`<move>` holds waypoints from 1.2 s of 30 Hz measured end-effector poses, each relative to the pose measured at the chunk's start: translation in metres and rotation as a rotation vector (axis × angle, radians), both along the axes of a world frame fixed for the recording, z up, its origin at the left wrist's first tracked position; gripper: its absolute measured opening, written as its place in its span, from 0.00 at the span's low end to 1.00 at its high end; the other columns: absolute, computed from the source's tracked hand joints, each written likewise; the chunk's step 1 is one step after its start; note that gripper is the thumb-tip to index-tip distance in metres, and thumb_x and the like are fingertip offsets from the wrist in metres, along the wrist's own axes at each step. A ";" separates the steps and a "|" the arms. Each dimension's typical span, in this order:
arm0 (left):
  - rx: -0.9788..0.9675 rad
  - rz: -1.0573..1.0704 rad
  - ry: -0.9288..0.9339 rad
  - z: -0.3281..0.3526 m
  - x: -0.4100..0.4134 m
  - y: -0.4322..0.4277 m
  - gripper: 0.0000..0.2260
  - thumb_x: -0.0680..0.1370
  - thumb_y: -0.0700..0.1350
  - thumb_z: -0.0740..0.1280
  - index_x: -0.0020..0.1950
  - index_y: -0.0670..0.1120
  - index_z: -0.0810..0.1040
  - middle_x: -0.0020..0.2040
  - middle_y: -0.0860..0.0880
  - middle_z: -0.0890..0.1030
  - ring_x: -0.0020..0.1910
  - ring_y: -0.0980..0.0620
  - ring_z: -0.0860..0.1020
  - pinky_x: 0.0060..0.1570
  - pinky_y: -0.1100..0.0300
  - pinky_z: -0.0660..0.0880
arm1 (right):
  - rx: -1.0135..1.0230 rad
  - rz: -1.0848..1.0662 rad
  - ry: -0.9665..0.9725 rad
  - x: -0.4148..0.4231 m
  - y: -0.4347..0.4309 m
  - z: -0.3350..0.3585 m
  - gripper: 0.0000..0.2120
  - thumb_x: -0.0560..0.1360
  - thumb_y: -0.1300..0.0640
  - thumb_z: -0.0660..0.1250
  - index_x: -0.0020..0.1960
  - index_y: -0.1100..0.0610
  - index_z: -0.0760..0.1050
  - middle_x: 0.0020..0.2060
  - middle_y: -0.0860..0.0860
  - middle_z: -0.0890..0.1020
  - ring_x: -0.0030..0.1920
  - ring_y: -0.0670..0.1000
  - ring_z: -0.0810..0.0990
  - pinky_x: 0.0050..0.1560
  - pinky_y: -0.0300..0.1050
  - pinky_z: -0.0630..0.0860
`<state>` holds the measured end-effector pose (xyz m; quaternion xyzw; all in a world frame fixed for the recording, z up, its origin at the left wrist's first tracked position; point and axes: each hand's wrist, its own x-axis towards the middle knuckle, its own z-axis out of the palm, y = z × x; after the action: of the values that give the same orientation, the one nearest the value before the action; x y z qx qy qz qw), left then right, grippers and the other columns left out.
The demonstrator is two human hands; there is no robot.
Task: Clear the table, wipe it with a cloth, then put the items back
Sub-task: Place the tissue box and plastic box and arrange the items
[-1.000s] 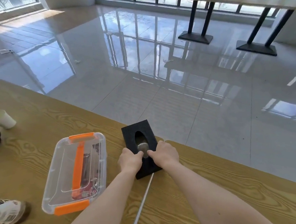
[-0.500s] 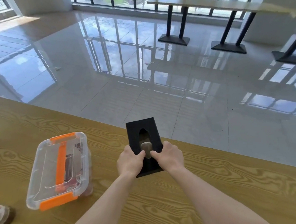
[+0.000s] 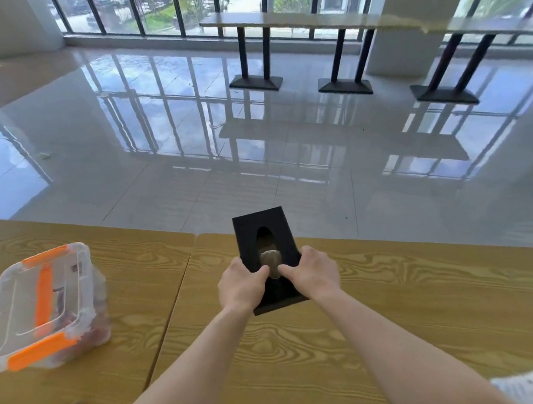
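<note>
Now both hands clasp the black tissue box [image 3: 267, 258] at twelve o'clock: left hand [image 3: 243, 285] and right hand [image 3: 311, 273] on its near sides. It sits nearer the table [image 3: 392, 303] edge than before; the clear container [image 3: 42, 309] has slid toward nine o'clock.

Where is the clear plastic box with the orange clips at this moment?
In the head view the clear plastic box sits on the wooden table at the far left, well apart from the black tissue box that both hands hold near the far edge.
</note>
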<state>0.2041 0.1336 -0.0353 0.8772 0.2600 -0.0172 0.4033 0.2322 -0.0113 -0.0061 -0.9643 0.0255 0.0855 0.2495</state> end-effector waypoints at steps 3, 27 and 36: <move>-0.005 -0.019 -0.015 0.012 -0.004 -0.036 0.17 0.72 0.58 0.70 0.55 0.49 0.77 0.44 0.53 0.82 0.41 0.54 0.79 0.35 0.59 0.73 | -0.008 -0.005 -0.010 -0.008 -0.038 0.014 0.19 0.70 0.40 0.70 0.46 0.55 0.72 0.35 0.48 0.77 0.38 0.53 0.78 0.35 0.46 0.72; -0.677 -0.235 0.060 0.050 -0.036 -0.336 0.14 0.76 0.50 0.72 0.58 0.49 0.73 0.52 0.49 0.82 0.49 0.49 0.82 0.46 0.48 0.84 | -0.268 -0.088 -0.118 -0.037 -0.347 0.072 0.11 0.71 0.49 0.70 0.46 0.56 0.76 0.34 0.51 0.80 0.35 0.53 0.79 0.37 0.48 0.79; -0.900 -0.177 0.261 0.027 -0.024 -0.370 0.14 0.79 0.40 0.66 0.63 0.45 0.69 0.55 0.44 0.79 0.52 0.44 0.81 0.56 0.40 0.80 | -0.321 -0.106 0.053 -0.060 -0.426 0.016 0.09 0.73 0.51 0.67 0.46 0.56 0.70 0.38 0.51 0.77 0.39 0.55 0.77 0.37 0.49 0.73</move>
<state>0.1804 -0.2362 -0.0080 0.6246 0.1993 -0.2725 0.7042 0.1722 -0.4369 0.0096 -0.9864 0.0965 0.0926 0.0959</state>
